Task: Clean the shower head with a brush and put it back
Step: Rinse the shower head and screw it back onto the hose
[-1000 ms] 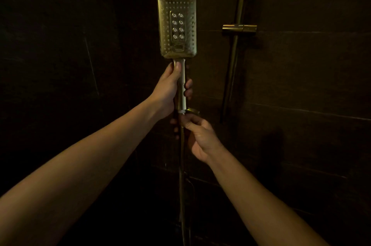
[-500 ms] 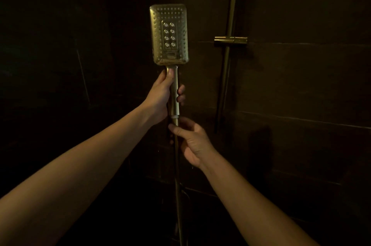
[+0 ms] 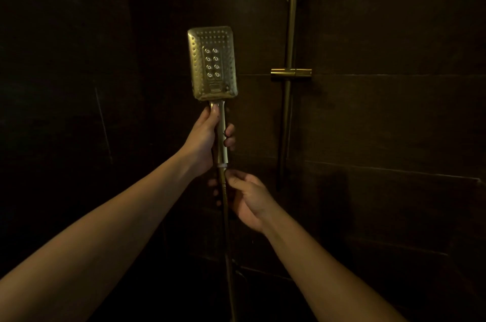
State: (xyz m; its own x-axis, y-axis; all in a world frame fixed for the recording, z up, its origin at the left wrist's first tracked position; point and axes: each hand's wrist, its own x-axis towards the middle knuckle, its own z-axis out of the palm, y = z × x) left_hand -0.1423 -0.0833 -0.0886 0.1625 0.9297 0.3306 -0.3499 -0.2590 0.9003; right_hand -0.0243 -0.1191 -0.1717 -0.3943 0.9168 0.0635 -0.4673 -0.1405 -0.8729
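Observation:
A rectangular metal shower head (image 3: pixel 212 64) with rows of nozzles faces me, held upright in front of a dark tiled wall. My left hand (image 3: pixel 203 140) is wrapped around its handle just below the head. Below that, my right hand (image 3: pixel 249 199) pinches the hose (image 3: pixel 228 243) right under the handle's end. The hose hangs straight down out of view. No brush is in sight.
A vertical metal rail (image 3: pixel 289 85) stands on the wall to the right, with a horizontal holder bracket (image 3: pixel 290 74) at about the shower head's height. Dark tiles surround everything; the light is dim.
The shower head and both hands sit lower in view than a second ago, as do the rail and bracket. My right hand has slipped a little down the hose.

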